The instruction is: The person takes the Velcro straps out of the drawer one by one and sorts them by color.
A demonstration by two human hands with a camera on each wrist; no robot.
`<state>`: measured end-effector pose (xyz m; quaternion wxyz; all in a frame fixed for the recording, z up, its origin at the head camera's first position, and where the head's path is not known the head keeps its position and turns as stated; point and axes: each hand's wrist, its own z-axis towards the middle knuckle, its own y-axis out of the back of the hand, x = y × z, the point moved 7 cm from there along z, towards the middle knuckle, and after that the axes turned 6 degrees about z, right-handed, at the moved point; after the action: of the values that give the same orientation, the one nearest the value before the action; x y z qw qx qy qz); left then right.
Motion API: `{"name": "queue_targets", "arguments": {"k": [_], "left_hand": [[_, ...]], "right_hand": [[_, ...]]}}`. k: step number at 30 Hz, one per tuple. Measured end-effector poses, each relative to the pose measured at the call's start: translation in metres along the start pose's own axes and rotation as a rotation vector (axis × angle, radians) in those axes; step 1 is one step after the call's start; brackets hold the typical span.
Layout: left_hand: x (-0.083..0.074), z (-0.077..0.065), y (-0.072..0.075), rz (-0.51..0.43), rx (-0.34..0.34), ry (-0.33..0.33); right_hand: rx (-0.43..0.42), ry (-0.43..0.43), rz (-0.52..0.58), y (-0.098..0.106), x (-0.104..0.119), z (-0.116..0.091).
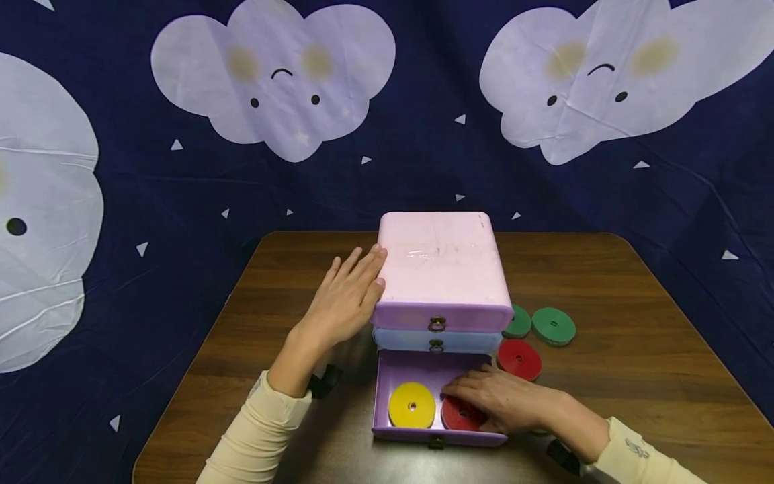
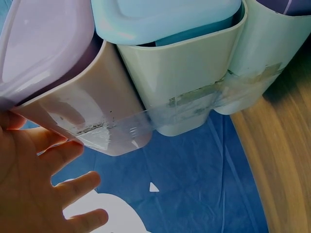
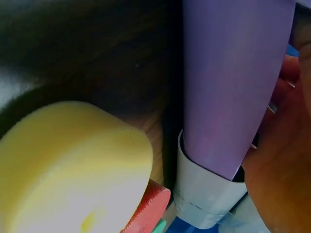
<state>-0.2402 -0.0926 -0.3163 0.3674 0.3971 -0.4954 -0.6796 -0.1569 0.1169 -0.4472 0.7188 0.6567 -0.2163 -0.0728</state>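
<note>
A small drawer cabinet (image 1: pixel 440 262) with a pink top stands on the table, its lowest purple drawer (image 1: pixel 402 366) pulled out. In that drawer lie a yellow ribbon roll (image 1: pixel 412 405) and a red ribbon roll (image 1: pixel 461 415), side by side. My right hand (image 1: pixel 510 398) reaches over the drawer's right wall and holds the red roll, covering part of it. My left hand (image 1: pixel 345 299) rests with straight, spread fingers against the cabinet's upper left side. The left wrist view shows its fingertips (image 2: pixel 73 148) touching the pink tier's wall.
Right of the cabinet, another red roll (image 1: pixel 519 359) and two green rolls (image 1: pixel 553 326) lie on the wooden table (image 1: pixel 623 323). Another yellow roll (image 3: pixel 73 165) is beside the drawer, near my right wrist. A dark blue cloud-patterned cloth (image 1: pixel 423 175) hangs behind the table.
</note>
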Motion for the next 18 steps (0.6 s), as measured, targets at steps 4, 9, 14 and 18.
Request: {"name": "queue_targets", "arguments": {"k": [4, 9, 14, 18], "left_hand": [[0.0, 0.0, 0.001, 0.0, 0.004, 0.005], [0.001, -0.001, 0.001, 0.003, 0.005, 0.009], [0.0, -0.001, 0.002, 0.005, 0.003, 0.007], [-0.001, -0.001, 0.003, 0.006, 0.002, 0.001]], "right_hand": [[-0.048, -0.016, 0.002, 0.009, -0.002, -0.001], [-0.086, -0.072, 0.028, 0.027, -0.002, -0.006], [-0.115, -0.109, 0.026, 0.044, 0.002, -0.013], [-0.183, -0.09, -0.006, 0.059, 0.009, -0.019]]}}
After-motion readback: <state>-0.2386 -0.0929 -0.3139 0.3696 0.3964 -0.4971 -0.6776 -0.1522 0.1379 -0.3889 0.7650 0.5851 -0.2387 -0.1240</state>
